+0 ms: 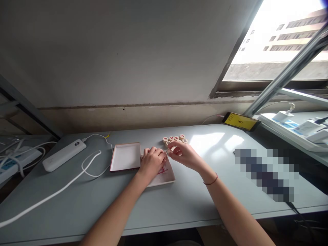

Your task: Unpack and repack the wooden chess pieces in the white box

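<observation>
Several round wooden xiangqi pieces [174, 140] with red characters lie in a tight cluster on the table. My right hand [183, 153] is at the cluster's front edge, its fingers and thumb pinching one wooden piece [172, 149]. My left hand [152, 162] lies curled over a white card box [164, 177] with red markings, hiding most of its top. Just left of that hand is a white box lid [125, 157] with a dark red rim, lying open side up. I cannot tell whether my left hand holds anything.
A white power bank [64, 154] and white cables lie on the grey table [194, 201] to the left. A phone [241, 121] with a yellow screen stands at the back. A power strip [17, 162] sits low left, a white tray [289, 128] right, and a pixelated patch [266, 174] covers part of the table.
</observation>
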